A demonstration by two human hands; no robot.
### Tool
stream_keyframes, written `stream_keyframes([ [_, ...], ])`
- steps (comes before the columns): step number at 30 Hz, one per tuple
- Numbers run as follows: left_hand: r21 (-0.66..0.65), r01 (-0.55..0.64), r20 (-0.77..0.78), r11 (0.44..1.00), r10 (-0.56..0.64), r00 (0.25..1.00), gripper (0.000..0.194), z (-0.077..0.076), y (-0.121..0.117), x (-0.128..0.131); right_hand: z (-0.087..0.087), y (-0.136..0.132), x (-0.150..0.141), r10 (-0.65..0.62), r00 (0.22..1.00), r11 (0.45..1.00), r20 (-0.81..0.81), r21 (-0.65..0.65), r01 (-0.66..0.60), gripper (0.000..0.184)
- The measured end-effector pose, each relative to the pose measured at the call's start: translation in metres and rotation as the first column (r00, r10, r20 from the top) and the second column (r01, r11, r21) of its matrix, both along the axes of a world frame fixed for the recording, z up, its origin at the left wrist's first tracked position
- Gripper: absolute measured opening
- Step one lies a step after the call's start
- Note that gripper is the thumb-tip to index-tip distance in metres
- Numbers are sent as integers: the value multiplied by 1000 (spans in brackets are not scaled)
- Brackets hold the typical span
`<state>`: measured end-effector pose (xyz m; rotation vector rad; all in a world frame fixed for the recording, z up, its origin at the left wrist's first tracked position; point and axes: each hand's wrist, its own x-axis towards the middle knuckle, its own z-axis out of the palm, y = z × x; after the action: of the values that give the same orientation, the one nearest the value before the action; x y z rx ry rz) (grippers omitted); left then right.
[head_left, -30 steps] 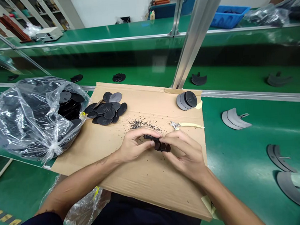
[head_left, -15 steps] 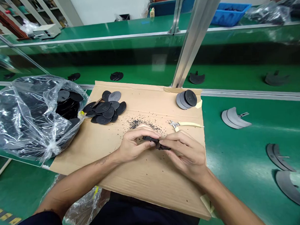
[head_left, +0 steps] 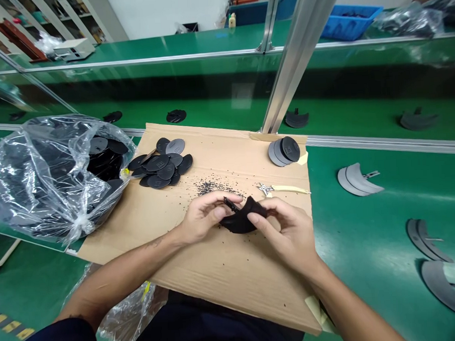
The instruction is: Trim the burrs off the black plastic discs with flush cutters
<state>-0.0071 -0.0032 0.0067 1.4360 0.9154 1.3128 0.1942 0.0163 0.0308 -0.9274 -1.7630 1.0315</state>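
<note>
A black crescent-shaped plastic part point(head_left: 238, 222) with a thin stem is held between both hands over the cardboard. My left hand point(head_left: 204, 218) is closed on its left end, thumb in front and fingers behind near the stem. My right hand point(head_left: 286, 223) grips the right side, its thumb pressed on the dark curved face. Just beyond the fingers lie many tiny black scraps point(head_left: 209, 186). Side cutters with cream handles point(head_left: 284, 189) rest behind my right hand.
The cardboard sheet point(head_left: 202, 272) bears a heap of black oval discs point(head_left: 159, 166) and a stack of discs point(head_left: 283, 152). At left bulges a clear plastic bag point(head_left: 47, 183) of black parts. Grey crescent parts point(head_left: 358, 180) lie right on the green table. A metal post point(head_left: 293, 52) rises behind.
The black part has been turned from nearly edge-on so its broad curved face now shows. My right hand has rolled over, bringing its thumb onto that face; my left hand stays almost in place.
</note>
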Motion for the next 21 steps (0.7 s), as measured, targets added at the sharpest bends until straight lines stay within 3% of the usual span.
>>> stream_keyframes([
  [4,-48,-52,-29,998,50,998,33,0,1,-1,0,4,-1,85,986,943,-144,-309,-126,24],
  [8,-47,-73,-19,996,72,997,32,1,1,2,2,8,-2,116,975,876,-191,-443,-191,29],
  [12,-21,-52,33,998,53,998,30,1,2,3,5,9,-3,127,968,848,-218,-482,-220,31],
  [21,-73,-42,34,996,45,998,29,2,1,3,8,8,-3,75,976,894,-206,-420,-157,31],
])
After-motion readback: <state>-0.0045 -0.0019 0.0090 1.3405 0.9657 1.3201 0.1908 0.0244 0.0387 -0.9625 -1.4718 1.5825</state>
